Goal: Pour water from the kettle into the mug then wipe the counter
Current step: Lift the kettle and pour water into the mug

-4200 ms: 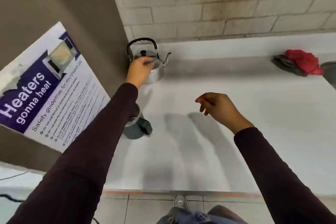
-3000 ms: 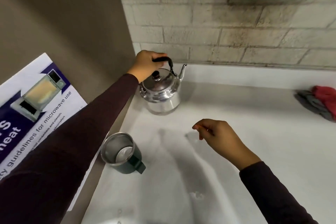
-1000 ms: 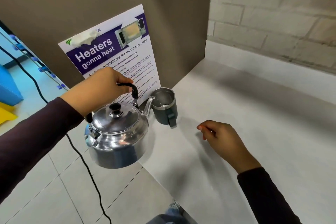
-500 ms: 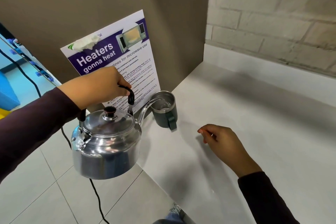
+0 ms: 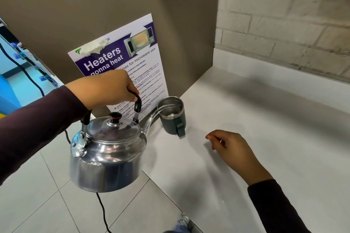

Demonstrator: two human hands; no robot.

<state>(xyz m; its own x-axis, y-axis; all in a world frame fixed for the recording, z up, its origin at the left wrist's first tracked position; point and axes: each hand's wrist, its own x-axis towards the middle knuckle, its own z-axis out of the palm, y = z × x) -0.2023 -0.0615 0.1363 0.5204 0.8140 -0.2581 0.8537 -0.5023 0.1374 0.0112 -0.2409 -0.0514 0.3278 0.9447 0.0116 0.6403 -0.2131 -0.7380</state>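
The poster (image 5: 121,70) reads "Heaters gonna heat" and, partly hidden, "for microwave use".

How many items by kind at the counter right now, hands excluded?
Kettle: 1
Mug: 1
Poster: 1
Black cable: 1
Total: 4

Workplace break-room kitchenette.
A microwave safety poster (image 5: 121,66) hangs at the left of a white counter (image 5: 265,128), brick wall (image 5: 284,21) behind.
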